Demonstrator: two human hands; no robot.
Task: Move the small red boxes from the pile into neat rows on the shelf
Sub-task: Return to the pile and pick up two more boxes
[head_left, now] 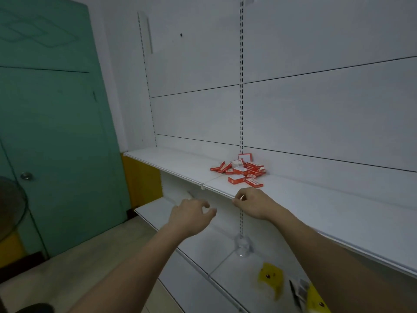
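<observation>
The small red boxes [239,171], piled on the shelf [180,161] beyond loosely curled, empty fingers [237,201], are judged light, stiff cartons, best pinched across their long sides.

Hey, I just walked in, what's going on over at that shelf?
A person is reaching with both bare hands toward a white shelf. A loose pile of small red boxes lies at the back of it, against the wall, with no rows made yet. The left hand hovers in front of and below the shelf edge, fingers loosely curled and holding nothing. The right hand is at the front edge, just short of the pile, also without a box.
</observation>
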